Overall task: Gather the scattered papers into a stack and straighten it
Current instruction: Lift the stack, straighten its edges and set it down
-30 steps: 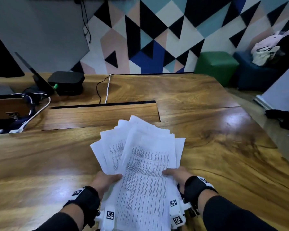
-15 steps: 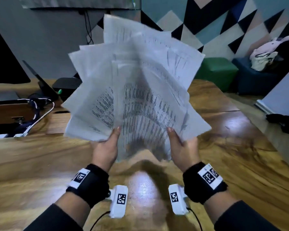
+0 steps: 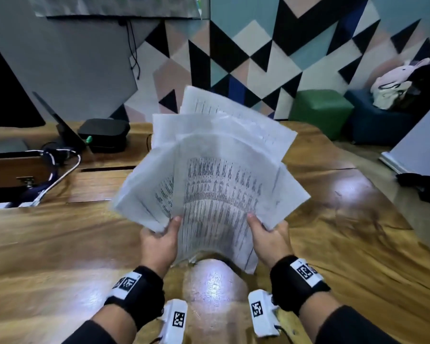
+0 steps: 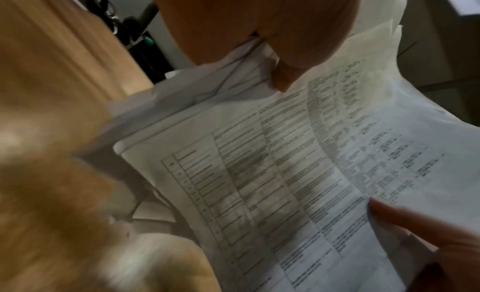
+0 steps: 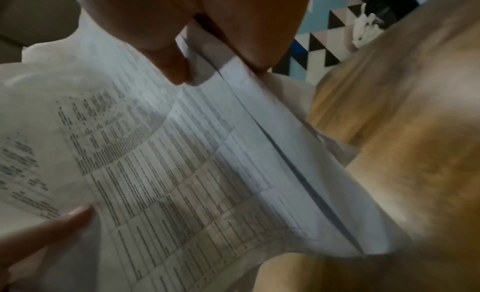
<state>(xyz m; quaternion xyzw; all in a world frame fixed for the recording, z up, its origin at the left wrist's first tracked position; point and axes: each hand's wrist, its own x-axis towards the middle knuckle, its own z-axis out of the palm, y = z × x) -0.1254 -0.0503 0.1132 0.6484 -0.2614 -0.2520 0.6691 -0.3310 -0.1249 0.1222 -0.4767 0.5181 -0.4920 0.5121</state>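
Observation:
A fanned bundle of printed white papers (image 3: 216, 184) stands tilted above the wooden table (image 3: 60, 239), its lower edge close to the tabletop. My left hand (image 3: 159, 242) grips the bundle's left side, thumb on the front sheet. My right hand (image 3: 268, 239) grips the right side the same way. The sheets splay out unevenly at the top. In the left wrist view the papers (image 4: 298, 173) fill the frame under my left hand (image 4: 272, 50). The right wrist view shows the papers (image 5: 182, 163) pinched by my right hand (image 5: 207, 40).
A black box (image 3: 103, 135), a dark tablet (image 3: 60, 122) and cables (image 3: 57, 170) sit at the table's far left. A recessed panel (image 3: 94, 184) lies behind the papers. Green (image 3: 320, 108) and blue (image 3: 377, 120) stools stand beyond the table's right end.
The papers went from lying flat on the table to being lifted high and upright, then came back down toward the tabletop, with both hands holding their sides throughout.

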